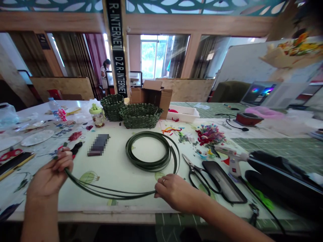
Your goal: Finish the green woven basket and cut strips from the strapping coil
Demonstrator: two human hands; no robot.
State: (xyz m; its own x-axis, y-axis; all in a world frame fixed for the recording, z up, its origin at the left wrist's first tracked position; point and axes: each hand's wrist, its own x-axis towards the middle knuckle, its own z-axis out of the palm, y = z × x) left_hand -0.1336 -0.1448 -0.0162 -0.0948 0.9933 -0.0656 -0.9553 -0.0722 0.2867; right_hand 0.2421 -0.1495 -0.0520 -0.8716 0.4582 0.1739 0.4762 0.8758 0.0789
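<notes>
My left hand (54,173) is closed around the ends of several thin dark green strips (108,193) that sag across the white table (113,168) to my right hand (173,190). My right hand pinches the strips where they run on into a green coil (151,151) lying flat in the middle of the table. A ring shows on one finger of my right hand.
Two woven green baskets (140,115) and a cardboard box (151,95) stand behind the coil. Black scissors (195,171), a black tray (224,181) and a glue gun (233,159) lie to the right. Red pliers (74,148), a jar (98,116) and craft scraps are at left. A person stands far back.
</notes>
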